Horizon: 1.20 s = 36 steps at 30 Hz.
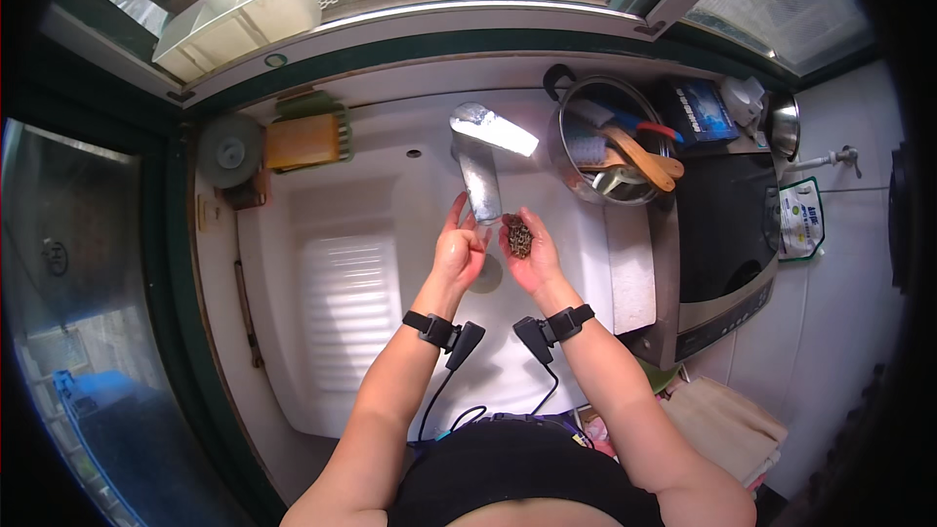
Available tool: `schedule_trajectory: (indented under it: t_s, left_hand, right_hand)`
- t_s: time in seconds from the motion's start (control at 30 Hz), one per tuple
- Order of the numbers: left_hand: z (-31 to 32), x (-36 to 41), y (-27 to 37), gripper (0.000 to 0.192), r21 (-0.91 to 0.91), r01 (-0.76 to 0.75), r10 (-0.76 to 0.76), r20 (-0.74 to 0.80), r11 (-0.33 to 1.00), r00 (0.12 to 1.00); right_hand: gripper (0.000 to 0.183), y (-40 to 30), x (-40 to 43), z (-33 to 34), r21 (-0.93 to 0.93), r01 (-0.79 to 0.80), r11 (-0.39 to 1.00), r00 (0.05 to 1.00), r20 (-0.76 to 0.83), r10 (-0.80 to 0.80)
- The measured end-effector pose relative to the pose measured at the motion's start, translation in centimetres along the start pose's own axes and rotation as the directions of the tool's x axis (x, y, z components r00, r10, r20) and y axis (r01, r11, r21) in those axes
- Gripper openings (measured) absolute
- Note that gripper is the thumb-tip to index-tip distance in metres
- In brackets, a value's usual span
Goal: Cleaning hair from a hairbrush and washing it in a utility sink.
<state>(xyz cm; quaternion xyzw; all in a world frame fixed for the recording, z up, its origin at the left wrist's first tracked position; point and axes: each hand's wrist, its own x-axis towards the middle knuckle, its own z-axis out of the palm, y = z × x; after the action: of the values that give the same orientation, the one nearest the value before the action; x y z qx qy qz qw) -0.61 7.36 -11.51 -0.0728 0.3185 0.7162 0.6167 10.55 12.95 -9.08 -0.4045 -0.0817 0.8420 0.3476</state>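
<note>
Both my hands are over a white ceramic sink (432,366), below the spout of a chrome faucet (481,183). My right hand (536,252) holds a brown, rough-textured scrubber or clump (520,236) in its curled fingers; its exact kind cannot be told. My left hand (461,249) is beside the spout's end, palm turned up, fingers apart and wet, with nothing seen in it. A gap lies between the hands, and the drain (484,277) shows just below them. The faucet's lever (505,133) points to the right.
A steel pot (567,161) with wooden-handled brushes (637,154) stands right of the faucet, beside a dark-topped appliance (725,227). An orange sponge (301,141) in a green rack and a round grey lid (231,151) lie at the back left. A ribbed washboard area (351,307) fills the sink's left side.
</note>
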Motion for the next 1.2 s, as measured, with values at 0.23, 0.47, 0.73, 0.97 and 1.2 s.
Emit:
schedule_trajectory:
  t_s: [0.23, 0.47, 0.73, 0.97, 1.2]
  left_hand:
    - [1.1, 0.7, -0.7, 0.045, -0.010, 0.086, -0.086, -0.010, 0.996, 0.996]
    - [1.0, 0.8, -1.0, 0.041, 0.030, 0.048, -0.046, -0.061, 0.998, 0.997]
    - [-0.9, 1.1, -1.6, 0.052, -0.046, -0.007, 0.005, -0.059, 0.999, 0.998]
    - [-2.5, 1.6, -2.1, 0.037, -0.136, 0.080, -0.080, 0.007, 0.987, 0.997]
    - [-5.4, 2.1, -1.7, 0.028, -0.486, 0.385, 0.022, 0.642, 0.784, 0.766]
  right_hand:
    - [0.014, -0.8, -0.8, 0.3, -0.096, -0.090, 0.991, 0.986, 0.130, 0.102]
    - [0.012, 0.1, -0.9, -0.1, -0.089, -0.043, 0.995, 0.997, 0.061, 0.048]
    - [0.011, 0.8, -1.4, 1.1, 0.033, -0.074, 0.997, 0.980, 0.189, 0.066]
    - [0.014, 1.7, -1.6, 2.6, 0.062, -0.120, 0.991, 0.986, 0.120, 0.112]
    - [0.015, 2.6, -0.2, 2.1, -0.120, -0.147, 0.982, 0.967, 0.191, 0.169]
